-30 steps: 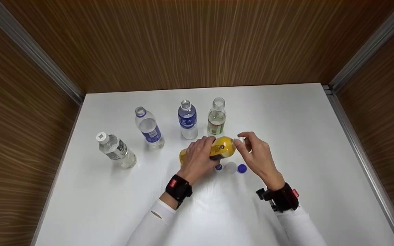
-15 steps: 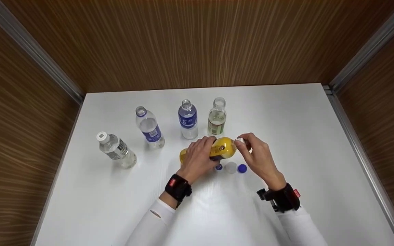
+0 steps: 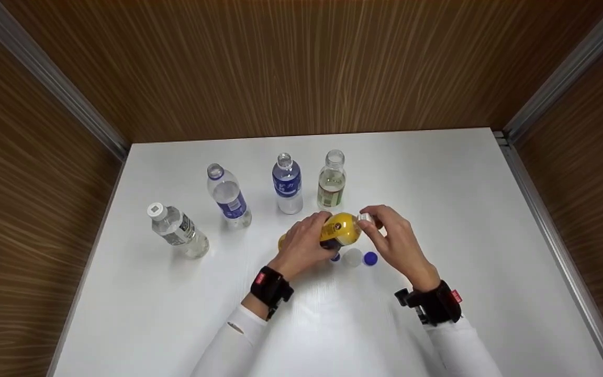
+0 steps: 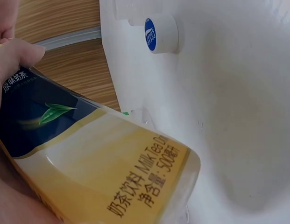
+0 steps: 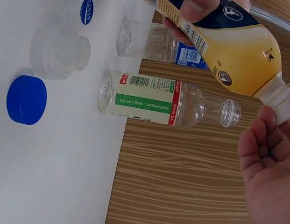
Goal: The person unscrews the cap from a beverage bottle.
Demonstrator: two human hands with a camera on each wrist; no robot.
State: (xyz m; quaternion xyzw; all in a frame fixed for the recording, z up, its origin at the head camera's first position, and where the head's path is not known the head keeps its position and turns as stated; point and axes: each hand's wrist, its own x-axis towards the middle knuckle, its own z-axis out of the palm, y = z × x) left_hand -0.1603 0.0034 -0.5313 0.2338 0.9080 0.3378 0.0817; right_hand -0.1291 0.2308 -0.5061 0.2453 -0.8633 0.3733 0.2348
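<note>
Head view: gripping yellow bottle (image 3: 342,226) round body with left hand (image 3: 301,246), tilted over white table (image 3: 490,251); pinching white cap (image 3: 364,218) at its neck between thumb and fingers of right hand (image 3: 395,243). Could spill from squeezing too hard with cap loose; could topple uncapped green-label bottle (image 3: 331,186), just behind, or scatter nearby blue cap (image 3: 370,258) by swinging wide.

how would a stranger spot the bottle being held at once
Start at the white table and find the rightmost of four clear bottles. On its near side, the left hand grips the yellow bottle, its white cap pinched in the right hand. It alone is yellow and tilted; the clear ones stand upright.
</note>
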